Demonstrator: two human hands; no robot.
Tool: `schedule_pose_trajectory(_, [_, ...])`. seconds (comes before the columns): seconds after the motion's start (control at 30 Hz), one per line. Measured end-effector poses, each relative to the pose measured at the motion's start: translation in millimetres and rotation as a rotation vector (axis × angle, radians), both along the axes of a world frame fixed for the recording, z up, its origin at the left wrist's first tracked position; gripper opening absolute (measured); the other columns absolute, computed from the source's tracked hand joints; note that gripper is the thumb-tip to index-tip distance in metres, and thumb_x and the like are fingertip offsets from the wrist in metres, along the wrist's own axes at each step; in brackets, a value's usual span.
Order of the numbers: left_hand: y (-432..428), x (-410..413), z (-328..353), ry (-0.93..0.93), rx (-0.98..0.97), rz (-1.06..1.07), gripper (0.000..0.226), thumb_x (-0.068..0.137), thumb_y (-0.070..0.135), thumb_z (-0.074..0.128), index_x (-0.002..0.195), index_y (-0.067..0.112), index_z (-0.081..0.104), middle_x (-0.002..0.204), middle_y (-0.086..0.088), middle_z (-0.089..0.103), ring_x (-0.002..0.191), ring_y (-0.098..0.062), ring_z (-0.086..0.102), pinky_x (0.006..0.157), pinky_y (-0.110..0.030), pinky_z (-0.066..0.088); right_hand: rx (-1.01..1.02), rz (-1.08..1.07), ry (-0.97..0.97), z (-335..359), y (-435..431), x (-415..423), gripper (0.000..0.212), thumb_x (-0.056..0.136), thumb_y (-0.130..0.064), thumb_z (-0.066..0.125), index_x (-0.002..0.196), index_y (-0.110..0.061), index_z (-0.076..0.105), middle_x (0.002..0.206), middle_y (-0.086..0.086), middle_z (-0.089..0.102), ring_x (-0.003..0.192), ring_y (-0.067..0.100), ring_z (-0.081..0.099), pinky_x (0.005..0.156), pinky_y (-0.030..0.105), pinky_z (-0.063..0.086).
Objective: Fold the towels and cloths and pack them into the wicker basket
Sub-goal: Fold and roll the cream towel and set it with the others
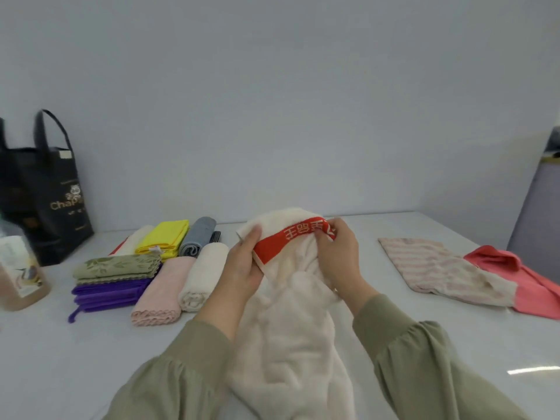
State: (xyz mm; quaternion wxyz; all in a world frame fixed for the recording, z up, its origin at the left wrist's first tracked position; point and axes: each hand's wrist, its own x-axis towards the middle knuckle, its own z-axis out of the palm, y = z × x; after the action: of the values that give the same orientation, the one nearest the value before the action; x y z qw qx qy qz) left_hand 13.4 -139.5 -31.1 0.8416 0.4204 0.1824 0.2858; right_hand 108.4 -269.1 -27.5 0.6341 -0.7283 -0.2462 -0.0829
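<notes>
Nearest you: cream towel (pixel 291 328), hanging down from both hands. Your left hand (pixel 242 268) pinches one end of its red band (pixel 281 242) and your right hand (pixel 336 256) grips the other, likely to square the hem for folding. The band's white characters sit upside down, unread. Left of your left hand lie folded cloths (pixel 160 277); beyond them, a black bag (pixel 57 201) reads "Chap…". Wicker basket not in view.

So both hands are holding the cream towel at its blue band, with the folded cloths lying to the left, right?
Not quite: the head view shows the band is red, not blue. The left hand and right hand do hold the cream towel at it, and the folded cloths lie to the left.
</notes>
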Motion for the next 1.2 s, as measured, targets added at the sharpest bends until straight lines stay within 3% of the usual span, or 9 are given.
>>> schedule_pose_trajectory(0.2, [-13.4, -10.3, 127.8, -0.119, 0.231, 0.048, 0.036, 0.098, 0.036, 0.048, 0.108, 0.005, 0.063, 0.102, -0.013, 0.071, 0.088, -0.021, 0.069, 0.073, -0.033, 0.055, 0.140, 0.026, -0.168, 122.2, 8.1, -16.4, 0.009, 0.095, -0.020, 0.052, 0.088, -0.015, 0.056, 0.079, -0.010, 0.057, 0.072, 0.003, 0.052, 0.058, 0.014, 0.036])
schedule_pose_trajectory(0.4, [-28.5, -41.1, 250.1, -0.237, 0.445, 0.191, 0.036, 0.100, 0.035, 0.045, 0.118, 0.007, 0.060, 0.108, -0.011, 0.069, 0.097, -0.026, 0.067, 0.086, -0.040, 0.054, 0.190, 0.007, -0.413, 241.7, -4.9, -46.4, 0.029, 0.092, -0.009, 0.044, 0.066, -0.023, 0.045, 0.068, -0.010, 0.049, 0.061, 0.003, 0.045, 0.052, 0.011, 0.034])
schedule_pose_trajectory(0.53, [-41.4, -70.7, 320.2, -0.324, 0.512, 0.261, 0.030, 0.101, 0.027, 0.045, 0.117, 0.006, 0.058, 0.107, -0.011, 0.067, 0.095, -0.026, 0.065, 0.087, -0.039, 0.054, 0.366, -0.034, -0.487, 300.7, -23.4, -71.0, 0.033, 0.086, 0.000, 0.043, 0.057, -0.014, 0.045, 0.057, -0.005, 0.044, 0.055, 0.008, 0.038, 0.049, 0.013, 0.032])
schedule_pose_trajectory(0.6, [-47.1, -87.3, 345.3, -0.350, 0.584, 0.294, 0.026, 0.102, 0.024, 0.044, 0.116, 0.006, 0.058, 0.103, -0.010, 0.066, 0.094, -0.025, 0.065, 0.088, -0.040, 0.053, 0.432, -0.026, -0.515, 320.0, -33.1, -84.8, 0.024, 0.087, -0.003, 0.045, 0.067, -0.007, 0.058, 0.062, -0.003, 0.053, 0.061, 0.012, 0.046, 0.054, 0.013, 0.034])
schedule_pose_trajectory(0.67, [-50.4, -102.9, 365.3, -0.369, 0.625, 0.361, 0.023, 0.101, 0.020, 0.044, 0.114, 0.009, 0.059, 0.102, -0.009, 0.066, 0.096, -0.026, 0.065, 0.089, -0.041, 0.053, 0.434, 0.042, -0.519, 336.6, -40.4, -94.8, 0.022, 0.090, -0.013, 0.049, 0.094, -0.008, 0.070, 0.089, 0.001, 0.068, 0.086, 0.016, 0.060, 0.077, 0.018, 0.047])
schedule_pose_trajectory(0.77, [-52.7, -120.2, 385.9, -0.378, 0.651, 0.434, 0.017, 0.100, 0.016, 0.044, 0.102, 0.015, 0.061, 0.101, -0.006, 0.066, 0.094, -0.024, 0.064, 0.084, -0.040, 0.055, 0.421, 0.098, -0.457, 360.4, -55.7, -107.6, 0.047, 0.091, -0.008, 0.043, 0.138, -0.005, 0.048, 0.144, 0.007, 0.046, 0.136, 0.017, 0.038, 0.113, 0.024, 0.026])
schedule_pose_trajectory(0.87, [-52.9, -138.5, 398.7, -0.397, 0.652, 0.507, 0.022, 0.099, 0.012, 0.045, 0.085, 0.018, 0.061, 0.089, -0.002, 0.064, 0.085, -0.020, 0.063, 0.077, -0.035, 0.054, 0.406, -0.017, -0.496, 381.9, -76.0, -110.0, 0.063, 0.085, 0.009, 0.037, 0.147, -0.002, 0.030, 0.153, 0.011, 0.028, 0.143, 0.021, 0.024, 0.107, 0.018, 0.017])
schedule_pose_trajectory(1.07, [-41.2, -169.3, 412.0, -0.445, 0.675, 0.575, 0.026, 0.095, 0.005, 0.045, 0.074, 0.014, 0.056, 0.073, -0.003, 0.056, 0.069, -0.019, 0.054, 0.063, -0.032, 0.049, 0.488, -0.347, -0.656, 398.6, -115.3, -99.2, 0.060, 0.086, 0.014, 0.036, 0.144, -0.001, 0.036, 0.138, 0.017, 0.042, 0.132, 0.028, 0.038, 0.108, 0.025, 0.027])
schedule_pose_trajectory(1.2, [-59.4, -177.7, 430.7, -0.545, 0.703, 0.682, 0.028, 0.099, 0.029, 0.049, 0.078, 0.014, 0.059, 0.077, -0.002, 0.061, 0.069, -0.016, 0.060, 0.067, -0.030, 0.053, 0.754, -0.394, -0.704, 415.9, -126.6, -108.1, 0.071, 0.084, 0.015, 0.033, 0.150, -0.011, 0.024, 0.143, 0.008, 0.040, 0.135, 0.019, 0.035, 0.102, 0.009, 0.020])
